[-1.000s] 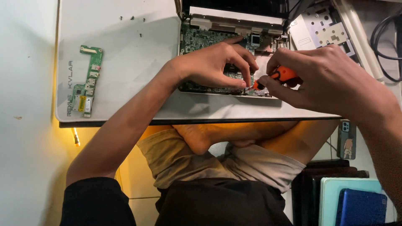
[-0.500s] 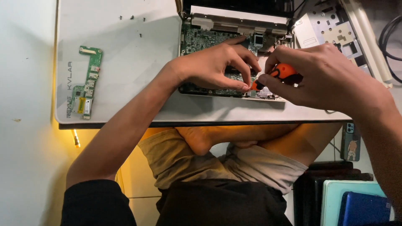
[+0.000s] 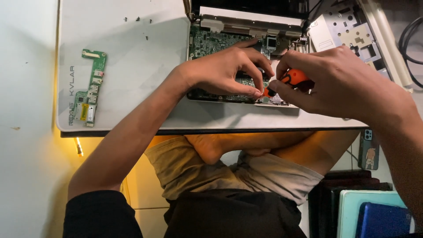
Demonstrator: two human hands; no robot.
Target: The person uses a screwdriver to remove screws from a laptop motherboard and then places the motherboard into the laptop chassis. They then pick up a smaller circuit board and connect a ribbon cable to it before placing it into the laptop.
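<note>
Fabric, khaki and creased, is seen nearest, over crossed legs beneath the table edge. A white matte work mat (image 3: 132, 66), rectangular with rounded corners, is laid on the low table. Orange-handled screwdriver (image 3: 288, 81): smooth plastic grip, dark tip, pinched in the curled right hand (image 3: 339, 83) and angled down-left. Its tip is met by the left hand (image 3: 229, 72), whose thumb and fingers are pressed together just beside it. Green circuit board (image 3: 211, 42): flat, densely studded, seated in the opened device under both hands. A narrow green board (image 3: 89, 88) is placed well apart at the mat's left. Small dark screws (image 3: 136, 20) are scattered farthest.
</note>
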